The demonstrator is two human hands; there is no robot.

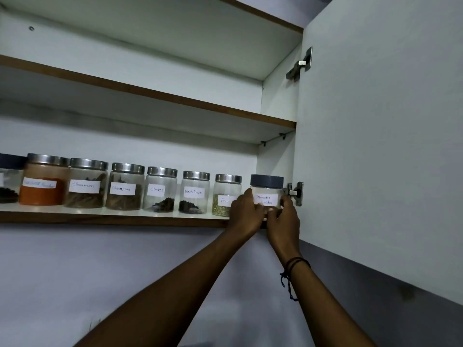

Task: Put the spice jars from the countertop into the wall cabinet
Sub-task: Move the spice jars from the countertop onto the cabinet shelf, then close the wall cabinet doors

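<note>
A white wall cabinet [155, 46] with brown-edged shelves fills the upper view, above a plain pale wall [75, 271]. Its door [380, 146] stands open on the right, hung on two metal hinges, the upper hinge [300, 65] and the lower hinge [295, 192]. The upper shelf [150, 92] carries nothing that can be seen from below. The bottom shelf [100, 216] holds a row of clear labelled jars with steel lids: a jar of orange powder [42, 182], two cinnamon jars [86, 184], a cloves jar [160, 190], a black pepper jar [194, 192] and a jar of greenish seeds [225, 196], its label partly hidden by the left hand. At the far left, a dark-lidded jar [8, 181] is cut off by the frame edge. At the right end of the row, just beside the lower hinge, stands the coriander powder jar [266, 194] with a dark lid. The left hand [246, 211] and the right hand [284, 219] both wrap around its lower part, fingers closed on it. A dark thread band [295, 264] circles the right wrist.
</note>
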